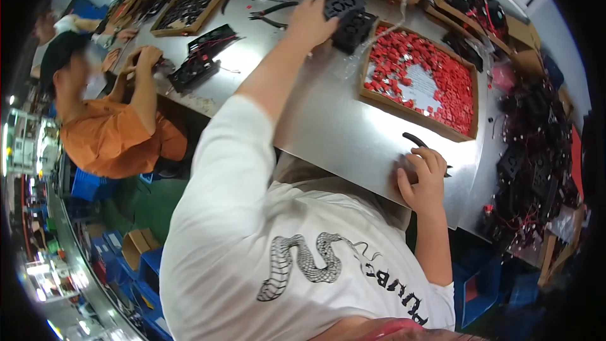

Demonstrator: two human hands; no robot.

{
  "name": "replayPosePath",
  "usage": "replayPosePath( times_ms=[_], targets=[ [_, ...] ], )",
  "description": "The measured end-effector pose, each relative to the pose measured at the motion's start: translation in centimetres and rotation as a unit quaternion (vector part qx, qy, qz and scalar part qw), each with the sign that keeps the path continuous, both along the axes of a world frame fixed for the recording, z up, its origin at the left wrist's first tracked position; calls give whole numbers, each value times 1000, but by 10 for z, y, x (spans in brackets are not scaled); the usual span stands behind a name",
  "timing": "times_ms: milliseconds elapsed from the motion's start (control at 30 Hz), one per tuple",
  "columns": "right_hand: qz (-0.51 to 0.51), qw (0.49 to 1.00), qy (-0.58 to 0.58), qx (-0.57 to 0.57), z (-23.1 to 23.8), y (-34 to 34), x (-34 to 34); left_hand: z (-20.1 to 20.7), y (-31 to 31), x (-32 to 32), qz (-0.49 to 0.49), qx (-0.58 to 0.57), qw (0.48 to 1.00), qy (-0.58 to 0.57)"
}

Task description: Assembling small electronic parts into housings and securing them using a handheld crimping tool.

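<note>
While the left hand (310, 24), thumb parted from fingers, touches black fan housings (355, 30) beside the tray (404, 112) of red parts, the right hand (424, 177) half-curls at black pliers (413, 139) (whether either grips, I cannot tell); picking up seems the step, calling next for a firm hold.

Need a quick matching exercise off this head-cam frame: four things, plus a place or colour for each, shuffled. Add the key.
Things:
1. left hand
2. right hand
3. red pieces
4. co-worker's shirt

Places or colours:
A. in a shallow cardboard box
B. orange
C. at the black housings
D. beside a black tool, near the table's front edge

Pairs: 1-C, 2-D, 3-A, 4-B
</note>
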State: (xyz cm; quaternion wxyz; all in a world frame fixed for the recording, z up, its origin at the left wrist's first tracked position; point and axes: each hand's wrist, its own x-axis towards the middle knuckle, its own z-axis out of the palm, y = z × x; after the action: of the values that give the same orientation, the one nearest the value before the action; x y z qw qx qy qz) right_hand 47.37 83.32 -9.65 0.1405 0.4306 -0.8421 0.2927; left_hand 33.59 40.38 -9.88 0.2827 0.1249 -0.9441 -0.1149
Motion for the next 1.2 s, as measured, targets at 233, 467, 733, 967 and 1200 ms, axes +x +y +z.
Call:
replayPosePath(
  times_ms=[233,467,733,967,1200],
  targets=[
    [-45,998,-41,-6,2,-2,4,6,7,-38,93,78,984,-129],
    [-15,998,-42,35,3,0,2,19,8,35,58,124,981,-139],
    [2,995,-18,97,-3,2,-3,46,-71,181,239,-53,965,-88],
    [-1,989,-143,34,-1,3,-1,45,-139,300,324,-2,905,-275],
    [1,992,-102,72,-7,12,-3,75,-74,360,196,223,847,-440]
  ],
)
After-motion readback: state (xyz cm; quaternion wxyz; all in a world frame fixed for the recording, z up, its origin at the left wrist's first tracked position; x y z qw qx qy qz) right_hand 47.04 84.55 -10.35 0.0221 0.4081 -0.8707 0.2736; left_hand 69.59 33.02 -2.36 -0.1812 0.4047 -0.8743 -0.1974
